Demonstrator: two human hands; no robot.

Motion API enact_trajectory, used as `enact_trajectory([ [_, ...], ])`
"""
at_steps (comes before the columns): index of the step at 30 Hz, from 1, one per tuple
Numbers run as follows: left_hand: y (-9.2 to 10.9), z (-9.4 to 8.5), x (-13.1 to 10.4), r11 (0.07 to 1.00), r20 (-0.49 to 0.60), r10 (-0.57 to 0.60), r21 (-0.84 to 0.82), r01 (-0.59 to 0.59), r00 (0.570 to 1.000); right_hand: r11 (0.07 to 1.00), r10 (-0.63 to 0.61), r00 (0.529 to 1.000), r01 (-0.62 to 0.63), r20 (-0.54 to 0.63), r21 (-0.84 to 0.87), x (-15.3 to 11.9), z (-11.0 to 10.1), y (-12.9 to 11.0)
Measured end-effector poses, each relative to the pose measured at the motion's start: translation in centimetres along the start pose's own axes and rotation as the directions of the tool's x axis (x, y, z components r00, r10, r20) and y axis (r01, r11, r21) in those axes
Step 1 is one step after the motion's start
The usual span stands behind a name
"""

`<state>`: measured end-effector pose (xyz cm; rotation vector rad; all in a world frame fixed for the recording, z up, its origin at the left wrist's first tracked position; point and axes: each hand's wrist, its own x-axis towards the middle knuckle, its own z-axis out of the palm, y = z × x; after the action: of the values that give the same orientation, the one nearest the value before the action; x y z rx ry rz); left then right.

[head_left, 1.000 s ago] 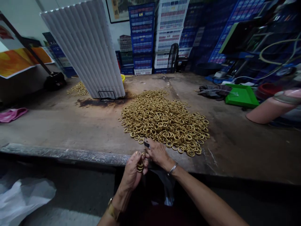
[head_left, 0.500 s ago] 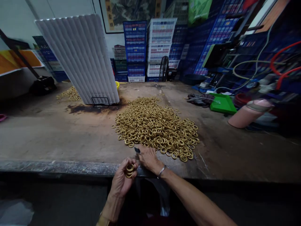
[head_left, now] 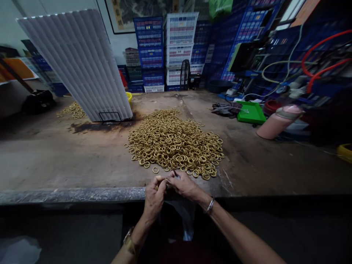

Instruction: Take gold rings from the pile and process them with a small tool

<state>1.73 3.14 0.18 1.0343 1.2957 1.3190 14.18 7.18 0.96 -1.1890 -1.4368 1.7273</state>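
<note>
My left hand (head_left: 154, 197) is closed on brass-coloured rings (head_left: 157, 187), which show only in part between the fingers. Touching its fingertips, my right hand (head_left: 186, 187) pinches a small dark, flat tool (head_left: 175, 173) whose tip points up; its exact kind is hard to make out. A ring seems to be where the fingertips of both hands meet, mostly hidden by them. Just beyond my hands a wide heap of brass-coloured rings (head_left: 176, 141) lies on the worn table (head_left: 90, 157). One loose ring (head_left: 155, 170) rests apart at its near edge.
A leaning ribbed white panel (head_left: 77, 62) stands on a wire holder, with more rings (head_left: 72, 110) behind it. To the right are a green tray (head_left: 251, 112), a pink bottle (head_left: 277, 123) and hoses. Stacked crates (head_left: 150, 55) line the back.
My right hand has come back from the heap's edge to meet my left. The left has turned, covering rings that showed earlier. A loose ring now lies before the heap; the view has shifted.
</note>
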Motion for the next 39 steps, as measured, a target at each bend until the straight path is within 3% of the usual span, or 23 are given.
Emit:
enact_trajectory([
  [4,-0.1,0.7,-0.4,0.999,-0.002,0.04,-0.015,-0.04,0.999,0.988,0.044,0.998,-0.036,-0.049,0.151,-0.3,-0.2,0.5],
  [9,0.1,1.2,-0.8,0.984,0.062,-0.091,-0.148,0.099,0.994,0.962,0.03,0.999,-0.033,0.014,0.271,-0.7,-0.4,0.8],
  [15,0.3,1.2,-1.0,0.984,0.115,-0.161,-0.063,0.169,0.98,0.998,0.002,0.99,0.008,-0.14,0.069,-0.5,-0.6,0.8],
  [20,0.0,1.0,-0.9,0.98,0.155,-0.186,-0.037,0.194,0.97,0.969,-0.174,0.949,0.117,-0.262,-0.219,-0.5,-0.3,0.5],
  [26,-0.5,0.6,-1.3,0.946,0.19,-0.211,-0.209,0.249,0.959,0.991,-0.092,0.978,0.072,-0.185,-0.113,-0.7,-0.1,0.3],
  [29,-0.4,0.6,-1.4,0.922,0.197,-0.216,-0.28,0.266,0.956,0.981,-0.122,0.972,0.088,-0.2,-0.17,-0.5,-0.2,0.5],
  [32,-0.1,0.5,-1.4,0.919,0.178,-0.215,-0.296,0.261,0.96,0.89,-0.288,0.927,0.165,-0.242,-0.425,-0.6,-0.5,1.0],
  [34,-0.1,0.4,-1.2,0.928,0.159,-0.203,-0.282,0.242,0.966,0.772,-0.367,0.915,0.2,-0.166,-0.603,-0.9,-0.5,1.3],
  [39,-0.5,0.2,-1.0,0.962,0.128,-0.158,-0.205,0.182,0.979,0.544,-0.333,0.942,0.228,0.041,-0.807,-1.6,-0.1,2.0],
])
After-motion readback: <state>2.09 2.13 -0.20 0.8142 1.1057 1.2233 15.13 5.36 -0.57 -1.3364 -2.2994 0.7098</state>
